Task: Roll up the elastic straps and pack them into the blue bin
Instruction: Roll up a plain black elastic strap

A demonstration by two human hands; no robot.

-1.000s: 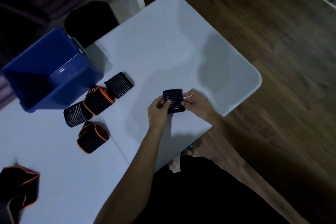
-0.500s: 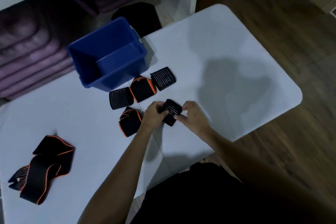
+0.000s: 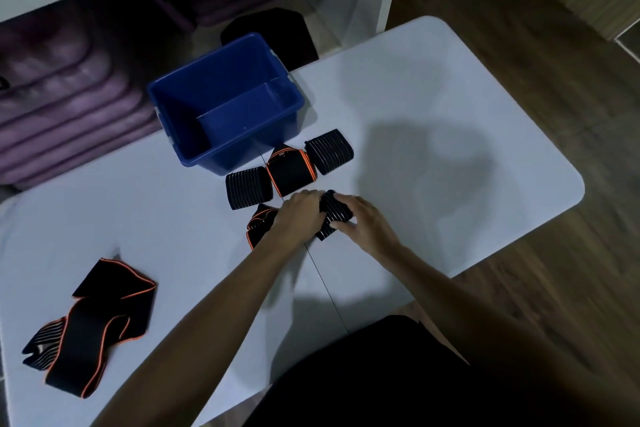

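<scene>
Both hands hold a rolled black striped strap (image 3: 332, 217) low over the white table (image 3: 433, 149); my left hand (image 3: 299, 210) grips its left side and my right hand (image 3: 360, 222) its right. Three rolled straps lie just beyond: a striped one (image 3: 247, 187), an orange-edged one (image 3: 291, 170) and another striped one (image 3: 329, 151). An orange-edged roll (image 3: 259, 224) lies partly under my left hand. The blue bin (image 3: 225, 100) stands behind them, nothing visible inside. An unrolled black and orange strap (image 3: 93, 326) lies at the table's left front.
A black chair back (image 3: 273, 31) stands behind the bin. Stacked purple cushions (image 3: 59, 104) fill a shelf at the left. Wooden floor (image 3: 571, 97) runs along the table's rounded right edge. A seam (image 3: 325, 284) crosses the table toward me.
The hands carried the rolled striped strap leftward and toward the other rolls. The view swung left and back, bringing the bin and the unrolled strap fully into sight.
</scene>
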